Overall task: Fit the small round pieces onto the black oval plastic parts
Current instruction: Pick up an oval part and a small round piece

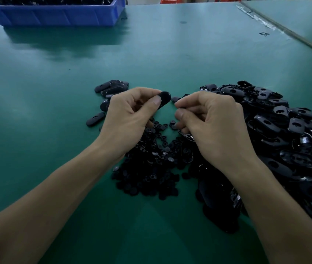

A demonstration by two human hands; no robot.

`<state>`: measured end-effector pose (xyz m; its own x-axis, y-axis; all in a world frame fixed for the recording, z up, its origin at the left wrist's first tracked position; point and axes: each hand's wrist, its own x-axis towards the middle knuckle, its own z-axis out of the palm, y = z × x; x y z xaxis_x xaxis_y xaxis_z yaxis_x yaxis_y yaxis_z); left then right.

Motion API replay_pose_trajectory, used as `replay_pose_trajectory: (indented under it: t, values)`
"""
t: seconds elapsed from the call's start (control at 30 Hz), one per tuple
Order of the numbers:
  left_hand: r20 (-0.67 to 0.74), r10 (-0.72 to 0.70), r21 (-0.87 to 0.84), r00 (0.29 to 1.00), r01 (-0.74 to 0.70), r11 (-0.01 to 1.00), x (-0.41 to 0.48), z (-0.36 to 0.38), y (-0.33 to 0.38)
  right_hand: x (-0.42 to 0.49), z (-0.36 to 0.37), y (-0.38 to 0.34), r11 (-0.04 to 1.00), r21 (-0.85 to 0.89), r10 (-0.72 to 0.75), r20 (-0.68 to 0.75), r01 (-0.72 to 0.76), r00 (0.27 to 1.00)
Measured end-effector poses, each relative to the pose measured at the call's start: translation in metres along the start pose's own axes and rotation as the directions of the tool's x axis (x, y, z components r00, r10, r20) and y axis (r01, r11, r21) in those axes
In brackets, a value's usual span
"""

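Note:
My left hand (130, 115) pinches a black oval plastic part (164, 100) between thumb and fingers, held above the table. My right hand (212, 121) is a short way to its right, its fingertips pinching a small round piece (174, 99) close to the oval's end. Another oval part (186, 136) shows under the right hand's curled lower fingers. Below both hands lies a heap of small round pieces (151, 168). A big pile of black oval parts (277, 141) spreads to the right. A small group of oval parts (111, 88) lies beyond the left hand.
The work surface is a green table mat (56, 92). A blue plastic bin (56, 14) with dark parts stands at the far left. A seam to a second table (284, 29) runs along the far right.

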<state>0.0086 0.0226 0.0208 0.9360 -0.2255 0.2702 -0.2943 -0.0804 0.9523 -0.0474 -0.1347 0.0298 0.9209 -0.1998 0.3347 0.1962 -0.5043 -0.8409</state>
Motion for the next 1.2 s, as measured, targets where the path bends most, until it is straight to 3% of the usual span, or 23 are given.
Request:
replay_pose_trajectory:
  t: [0.1,0.37,0.47,0.63,0.83,1.2]
  values:
    - [0.013,0.003,0.023,1.0,-0.003,1.0,-0.0008,0.0001,0.0005,-0.0005,-0.0002,-0.0009,1.0,0.025,-0.004,0.018,0.003,1.0]
    - [0.222,-0.071,-0.071,0.972,0.089,0.993,-0.0029,-0.0021,0.0045,0.0011,-0.0014,-0.0019,0.998,0.065,-0.025,0.018,0.024,1.0]
    - [0.193,-0.072,-0.06,0.979,0.084,0.995,-0.0029,-0.0007,0.0061,0.0019,-0.0023,-0.003,0.997,0.077,-0.031,0.002,0.031,1.0]
    - [0.095,-0.138,-0.181,0.986,0.153,0.972,-0.0032,-0.0013,0.004,0.0029,-0.0026,0.0006,0.995,0.095,0.013,-0.016,-0.011,1.0]
    - [-0.007,-0.089,-0.046,0.996,0.089,0.995,0.0001,-0.0015,-0.0004,0.0025,-0.0023,0.0022,0.995,0.099,0.026,0.04,-0.029,0.999]
    - [-0.032,-0.098,-0.051,0.995,0.097,0.994,-0.0016,-0.0034,0.0001,0.0004,-0.0034,-0.0022,0.985,0.165,0.029,0.06,-0.039,0.998]
